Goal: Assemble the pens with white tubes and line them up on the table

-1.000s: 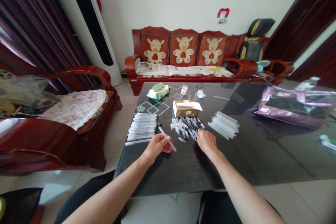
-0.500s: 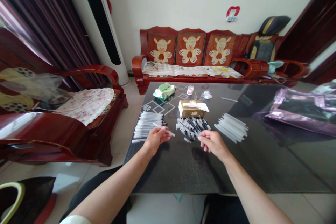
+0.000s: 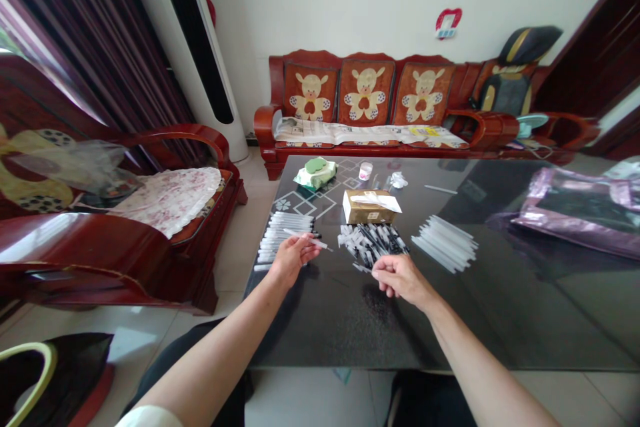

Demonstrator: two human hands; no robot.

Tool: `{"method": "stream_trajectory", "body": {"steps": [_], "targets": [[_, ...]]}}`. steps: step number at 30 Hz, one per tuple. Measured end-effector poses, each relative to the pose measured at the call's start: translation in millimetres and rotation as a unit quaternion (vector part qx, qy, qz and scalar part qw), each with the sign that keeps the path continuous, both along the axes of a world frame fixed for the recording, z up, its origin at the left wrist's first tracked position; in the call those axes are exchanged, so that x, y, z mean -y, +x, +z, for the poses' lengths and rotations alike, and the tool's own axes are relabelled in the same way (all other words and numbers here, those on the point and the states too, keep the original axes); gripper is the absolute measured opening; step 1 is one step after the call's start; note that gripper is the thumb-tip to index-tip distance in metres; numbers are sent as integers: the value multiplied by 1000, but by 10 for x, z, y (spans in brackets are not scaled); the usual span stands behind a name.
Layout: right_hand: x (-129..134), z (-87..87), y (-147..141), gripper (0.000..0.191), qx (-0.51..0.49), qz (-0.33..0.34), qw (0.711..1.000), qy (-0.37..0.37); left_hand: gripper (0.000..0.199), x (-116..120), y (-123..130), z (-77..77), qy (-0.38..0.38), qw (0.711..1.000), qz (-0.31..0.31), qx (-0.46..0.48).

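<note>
My left hand (image 3: 294, 259) is closed around a white pen (image 3: 306, 238), held slanted with its thin tip toward the right. Under and behind it lies a row of white pens (image 3: 283, 233) with black ends. My right hand (image 3: 397, 275) is pinched at the front of a heap of black and clear pen caps (image 3: 373, 243). Its fingertips are at the right end of a small loose pen cap (image 3: 361, 267); whether they grip it or something else is hidden. Right of the heap lies a stack of whitish pen barrels (image 3: 445, 243).
A tissue box (image 3: 371, 213) stands behind the caps on the dark table (image 3: 480, 320). Farther back are a green wipes pack (image 3: 316, 173), a small cup (image 3: 365, 171), crumpled tissue (image 3: 399, 180) and a lone white stick (image 3: 441, 189). A purple clear bag (image 3: 575, 213) lies at right.
My right hand has moved slightly left and toward me, to the loose cap. My left hand has drawn a little left with the pen, whose thin tip now shows.
</note>
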State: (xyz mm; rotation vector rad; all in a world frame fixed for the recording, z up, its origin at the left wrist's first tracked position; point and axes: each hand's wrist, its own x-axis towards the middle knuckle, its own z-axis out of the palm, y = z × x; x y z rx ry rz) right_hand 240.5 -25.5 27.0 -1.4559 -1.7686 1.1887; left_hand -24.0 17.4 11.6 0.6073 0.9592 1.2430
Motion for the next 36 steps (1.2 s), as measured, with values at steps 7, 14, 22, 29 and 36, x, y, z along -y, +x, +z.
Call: {"method": "stream_trajectory", "body": {"steps": [7, 14, 22, 29, 36], "targets": [[2, 10, -21, 20, 1, 7, 1000, -1, 12, 25, 36, -18, -6, 1000, -10, -5], [5, 18, -1, 18, 0, 7, 1000, -2, 13, -5, -7, -14, -2, 1000, 12, -12], [3, -15, -38, 18, 3, 13, 1000, 9, 13, 53, 68, -23, -4, 1000, -15, -2], [-35, 4, -36, 19, 10, 1, 1000, 8, 16, 77, 59, 27, -3, 1000, -28, -9], [-39, 62, 19, 19, 3, -3, 1000, 8, 14, 68, 39, 43, 0, 1000, -26, 2]]}}
